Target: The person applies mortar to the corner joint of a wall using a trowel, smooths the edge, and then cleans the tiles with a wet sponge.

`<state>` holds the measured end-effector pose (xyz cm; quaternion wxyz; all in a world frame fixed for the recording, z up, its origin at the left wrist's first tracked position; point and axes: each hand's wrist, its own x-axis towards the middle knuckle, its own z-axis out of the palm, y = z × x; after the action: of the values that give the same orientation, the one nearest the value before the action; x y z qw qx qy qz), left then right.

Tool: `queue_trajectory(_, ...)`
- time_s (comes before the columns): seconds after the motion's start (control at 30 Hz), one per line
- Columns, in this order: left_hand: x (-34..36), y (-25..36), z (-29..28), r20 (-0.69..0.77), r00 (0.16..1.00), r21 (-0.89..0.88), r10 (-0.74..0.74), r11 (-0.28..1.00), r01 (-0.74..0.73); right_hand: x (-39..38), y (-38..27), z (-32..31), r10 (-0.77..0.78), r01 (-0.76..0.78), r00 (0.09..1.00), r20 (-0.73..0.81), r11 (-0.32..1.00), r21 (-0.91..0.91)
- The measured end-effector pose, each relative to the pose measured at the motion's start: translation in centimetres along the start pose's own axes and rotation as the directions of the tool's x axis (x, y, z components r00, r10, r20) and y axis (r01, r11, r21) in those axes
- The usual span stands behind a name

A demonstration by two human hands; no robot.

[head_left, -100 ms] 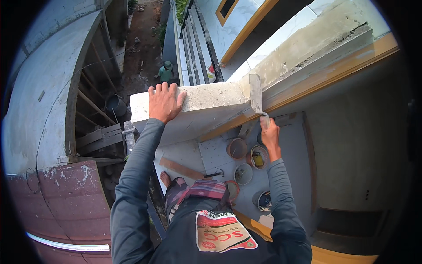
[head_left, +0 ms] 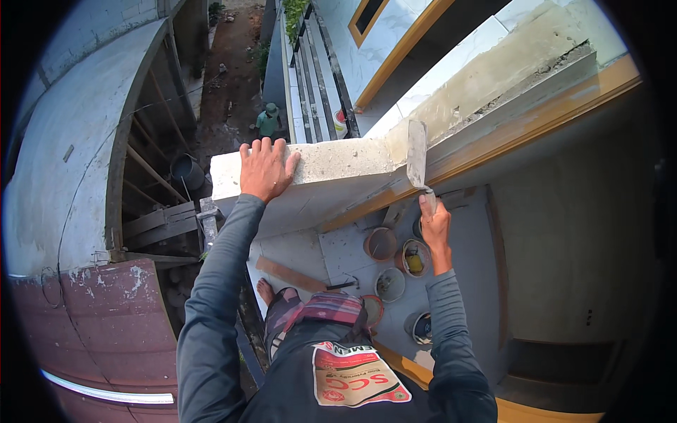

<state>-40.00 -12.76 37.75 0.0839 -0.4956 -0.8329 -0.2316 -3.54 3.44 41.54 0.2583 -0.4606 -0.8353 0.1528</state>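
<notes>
Up high, left hand (head_left: 266, 170) steadies pale block (head_left: 331, 168); right hand (head_left: 435, 227) grips trowel (head_left: 417, 156).

Daylight falls on a curved grey plastered wall (head_left: 63, 141), a reddish-brown dirt lane (head_left: 236, 77) far below, white tiled walls (head_left: 367, 63) with yellow-orange wooden frames (head_left: 402, 53), and what looks like a grey concrete floor (head_left: 486, 268).

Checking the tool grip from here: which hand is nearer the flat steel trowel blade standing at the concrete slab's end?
Right. The right hand grips the handle just below the flat steel trowel blade. The left hand lies flat on the grey concrete slab, well left of it.
</notes>
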Motion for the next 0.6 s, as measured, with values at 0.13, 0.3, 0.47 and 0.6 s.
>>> queue_trajectory(0.13,-0.1,0.0,0.1,-0.020,1.000,0.004,0.003,1.000,-0.003,-0.7,1.6,0.5,0.012,0.026,0.992,-0.127,0.956,0.293)
queue_trajectory(0.3,0.5,0.3,0.0,0.008,1.000,0.000,0.006,1.000,-0.006,2.0,0.8,2.1,-0.021,0.021,1.000,0.000,0.995,-0.096)
queue_trajectory(0.47,-0.5,-0.2,0.5,-0.022,1.000,0.004,0.014,1.000,-0.014,-0.5,-2.4,0.2,-0.013,0.034,0.990,-0.138,0.988,0.150)
queue_trajectory(0.6,0.1,0.4,-0.1,-0.019,1.000,0.001,0.021,1.000,-0.021,0.9,-0.4,-0.3,-0.039,0.047,0.992,-0.122,0.997,0.065)
